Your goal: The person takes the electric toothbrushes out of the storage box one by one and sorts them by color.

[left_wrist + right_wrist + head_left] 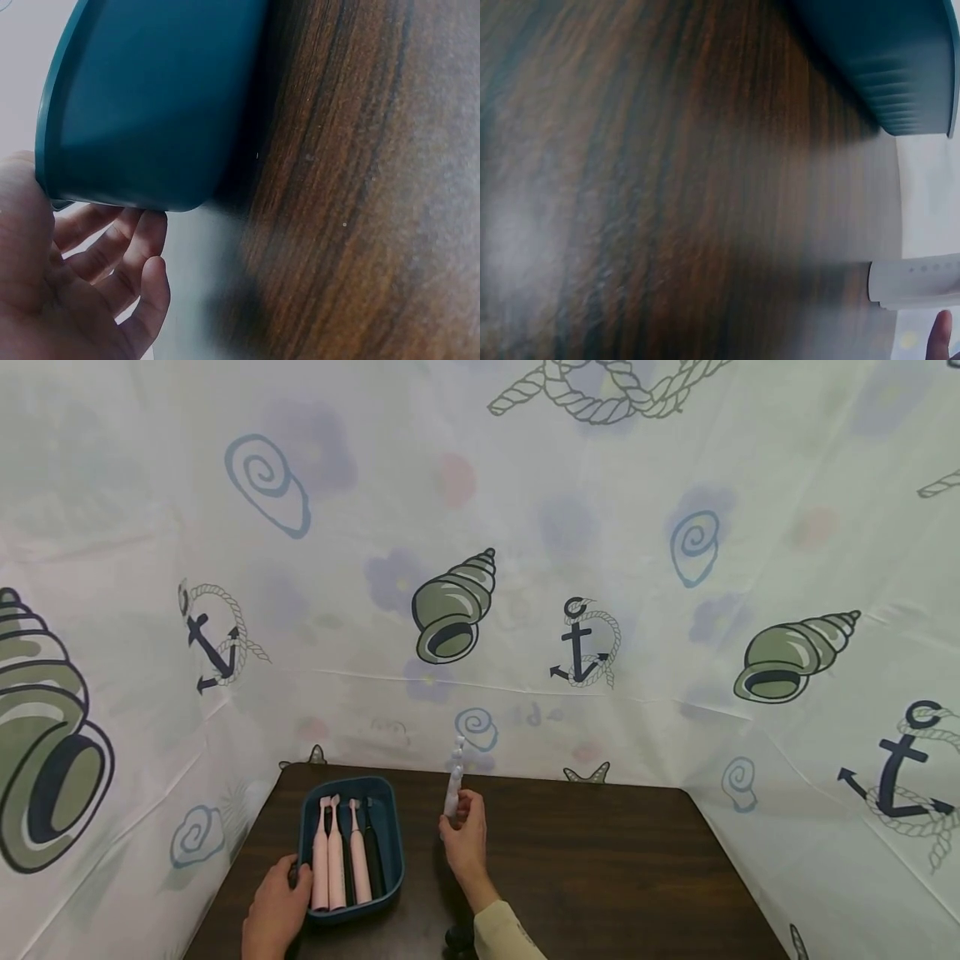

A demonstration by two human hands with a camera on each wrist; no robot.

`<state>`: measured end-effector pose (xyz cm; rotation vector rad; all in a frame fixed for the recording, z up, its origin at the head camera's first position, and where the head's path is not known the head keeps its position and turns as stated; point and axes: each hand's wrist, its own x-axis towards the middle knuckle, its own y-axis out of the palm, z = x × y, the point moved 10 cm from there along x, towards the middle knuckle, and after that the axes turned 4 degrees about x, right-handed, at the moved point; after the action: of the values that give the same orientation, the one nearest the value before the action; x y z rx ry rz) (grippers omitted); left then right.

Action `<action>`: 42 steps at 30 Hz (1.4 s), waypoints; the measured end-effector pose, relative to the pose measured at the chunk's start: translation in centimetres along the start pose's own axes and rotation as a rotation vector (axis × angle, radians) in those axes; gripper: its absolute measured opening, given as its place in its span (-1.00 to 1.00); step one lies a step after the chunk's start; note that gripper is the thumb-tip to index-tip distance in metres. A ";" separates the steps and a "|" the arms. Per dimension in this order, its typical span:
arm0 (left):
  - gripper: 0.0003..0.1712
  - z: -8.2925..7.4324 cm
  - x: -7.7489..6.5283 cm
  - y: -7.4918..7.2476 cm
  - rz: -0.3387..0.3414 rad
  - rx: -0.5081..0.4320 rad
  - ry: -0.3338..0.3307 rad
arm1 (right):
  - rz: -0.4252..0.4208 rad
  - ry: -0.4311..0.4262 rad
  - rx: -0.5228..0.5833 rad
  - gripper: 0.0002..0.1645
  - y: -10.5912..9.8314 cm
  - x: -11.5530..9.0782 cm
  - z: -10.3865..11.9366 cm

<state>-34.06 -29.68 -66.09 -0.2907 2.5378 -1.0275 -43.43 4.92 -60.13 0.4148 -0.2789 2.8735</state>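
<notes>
In the head view, a dark blue plastic bin point(397, 860) stands at the left of the table. Three pink electric toothbrushes point(360, 860) lie in it beside black ones point(375, 860). My left hand point(276, 906) holds the bin's near left side; the left wrist view shows the thumb at the rim and curled fingers point(154, 232) against the outside wall. Right of the bin, my right hand point(467, 843) pinches a slim white plastic piece point(454, 781) with a bumpy edge, upright. In the right wrist view that piece point(915, 279) shows a row of small round dots; its kind is unclear.
A dark wood-grain table point(600, 860) lies under everything. A small black object point(459, 937) sits by the right wrist, partly hidden. Light cloth point(525, 710) printed with shells and anchors hangs behind and beside the table.
</notes>
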 end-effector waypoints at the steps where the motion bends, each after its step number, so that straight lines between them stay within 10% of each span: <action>1: -0.25 0.0 0.0 0.0 -0.001 0.001 0.002 | 0.003 0.005 -0.003 -0.36 -0.1 -0.1 0.0; 22: -0.24 0.0 -0.2 0.0 0.007 0.007 -0.004 | -0.102 -0.045 0.014 -0.65 -2.3 -2.5 3.9; 42: -0.25 0.4 0.0 0.3 -0.019 -0.011 -0.026 | 0.143 -0.115 -0.027 -0.58 4.5 -6.3 8.2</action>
<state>-33.90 -29.73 -66.54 -0.3296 2.5225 -1.0111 -36.59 -2.41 -54.94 0.5781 -0.3820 2.9856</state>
